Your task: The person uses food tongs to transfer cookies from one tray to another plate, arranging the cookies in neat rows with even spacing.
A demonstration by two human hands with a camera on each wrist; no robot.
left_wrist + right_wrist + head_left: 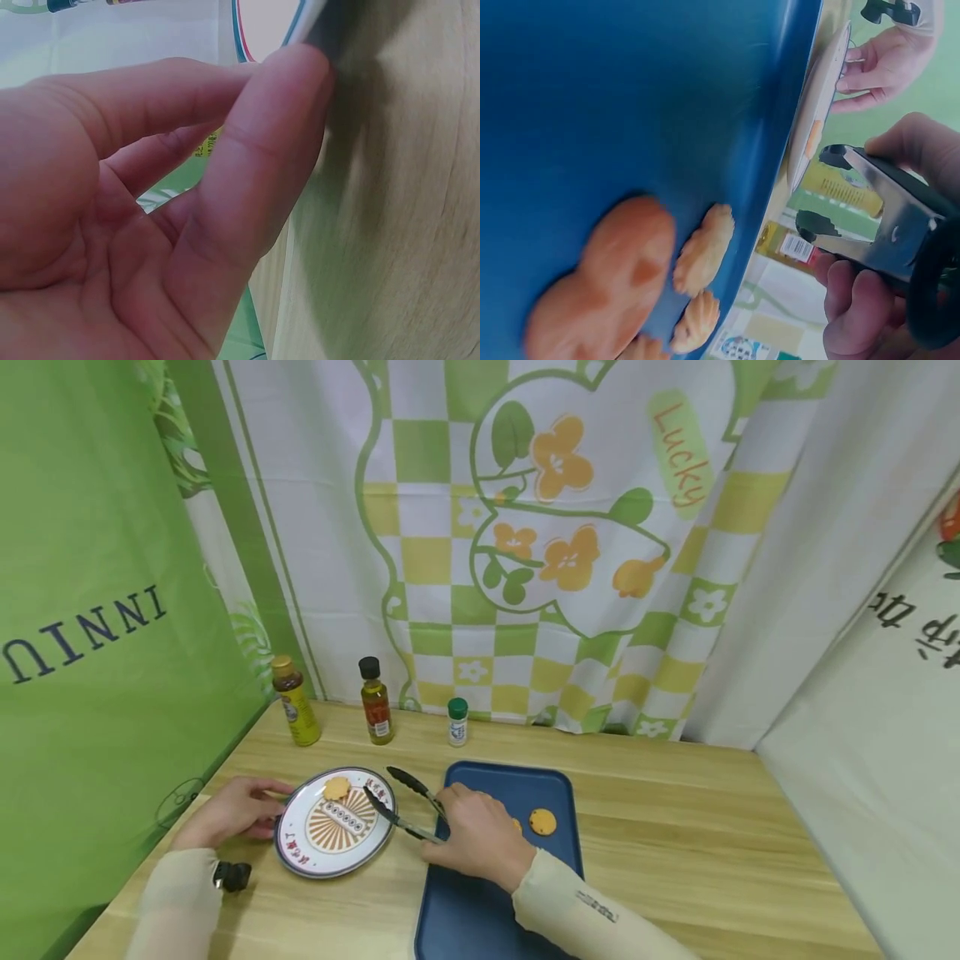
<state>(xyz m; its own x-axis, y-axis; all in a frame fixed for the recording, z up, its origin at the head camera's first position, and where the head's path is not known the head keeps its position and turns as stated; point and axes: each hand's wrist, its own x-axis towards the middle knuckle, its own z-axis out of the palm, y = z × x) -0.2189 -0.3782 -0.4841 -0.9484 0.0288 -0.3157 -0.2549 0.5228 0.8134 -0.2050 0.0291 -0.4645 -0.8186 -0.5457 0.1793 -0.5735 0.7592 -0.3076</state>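
Between the round plate [300, 852] and the blue tray [491, 910] the tongs [401, 806] lie angled in the right hand [480, 839], their black tips spread apart over the plate's right side and pinching nothing; the grip of that hand is curled round the metal arms near the hinge, plain in the right wrist view [889, 232], while the left hand [232, 814] steadies the plate's left rim with thumb and fingers pinching its edge [304, 34]; one orange piece [337, 788] sits on the plate's far side, a round biscuit [542, 821] lies on the tray just right of the right hand, and the right wrist camera shows more orange pieces [600, 277] on the tray floor beneath the wrist; to my eye the thing to mind is keeping the tips level and squeezing only as much as a crumbly piece bears, with the left hand holding the plate still; the tray's raised lip stands between tray and plate, so the tips need to clear it rather than drag across; three bottles [375, 702] stand well apart at the back of the wooden surface [675, 843], leaving open room to the right, whereas the plate sits near the surface's left edge beside the green cloth [97, 693], so a sideways push there looks risky.
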